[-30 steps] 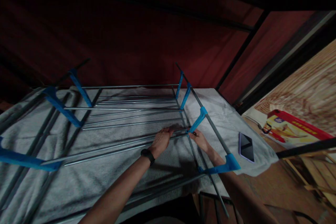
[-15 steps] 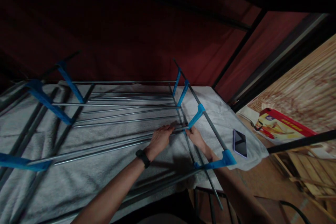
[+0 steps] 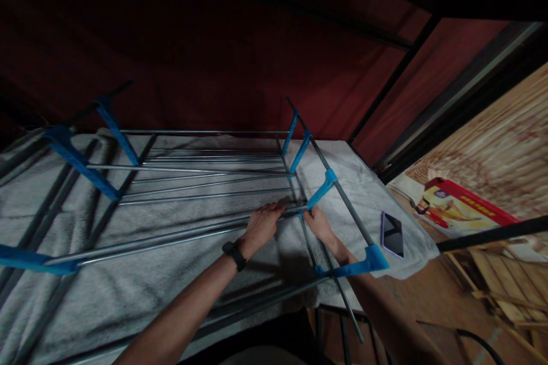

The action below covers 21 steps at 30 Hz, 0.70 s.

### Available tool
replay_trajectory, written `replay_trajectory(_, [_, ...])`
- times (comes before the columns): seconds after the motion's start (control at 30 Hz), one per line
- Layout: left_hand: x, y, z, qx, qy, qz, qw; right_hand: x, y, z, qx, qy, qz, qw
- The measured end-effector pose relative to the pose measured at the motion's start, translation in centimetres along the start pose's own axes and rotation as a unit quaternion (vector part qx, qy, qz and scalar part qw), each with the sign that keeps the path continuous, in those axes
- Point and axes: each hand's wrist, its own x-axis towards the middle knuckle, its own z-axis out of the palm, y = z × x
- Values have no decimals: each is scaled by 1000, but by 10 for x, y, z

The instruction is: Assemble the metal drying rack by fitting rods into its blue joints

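Note:
My left hand [image 3: 262, 229], with a black watch on its wrist, is wrapped round a thin metal tube [image 3: 171, 238] near its right end. A second tube runs close alongside it. My right hand [image 3: 320, 227] is closed at the lower end of a blue plastic bracket [image 3: 322, 189], where the tube meets it; the fingertips are partly hidden. The bracket is clipped on a slanting grey pole [image 3: 349, 205]. Nearer me, another blue bracket [image 3: 359, 265] crosses above my right forearm. On the far left, more blue brackets [image 3: 81, 162] hold the frame's other side.
Several loose metal tubes [image 3: 209, 183] lie across the frame over a pale grey blanket [image 3: 162, 291]. A phone [image 3: 393, 234] rests on the blanket at the right. Beyond it are a red and yellow box [image 3: 466, 205] and wooden slats [image 3: 514, 279]. Dark red cloth [image 3: 214, 68] hangs behind.
The left ends of the tubes by my left hand have shifted slightly, lying closer together. Both hands stay at the same joint; the view has moved a little.

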Motion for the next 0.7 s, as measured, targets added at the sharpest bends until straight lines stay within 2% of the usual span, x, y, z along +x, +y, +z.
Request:
replay_trajectory(0.3, [-6,-4,1,-13,-14,-7,1000,-4,-8,5,-7,-4,-6,1000])
replay_trajectory(0.4, [-5,-4,-4,5,-7,13,1000,-5,-8,5,-12,-4,-6,1000])
replay_trajectory(0.57, [-1,-3,-11,24,-30,25,999,-4,-7,7,-27,9,2,1000])
replay_trajectory(0.7, [-2,-1,-7,18,-20,25,999,-8,-23,1,-58,5,-29,998])
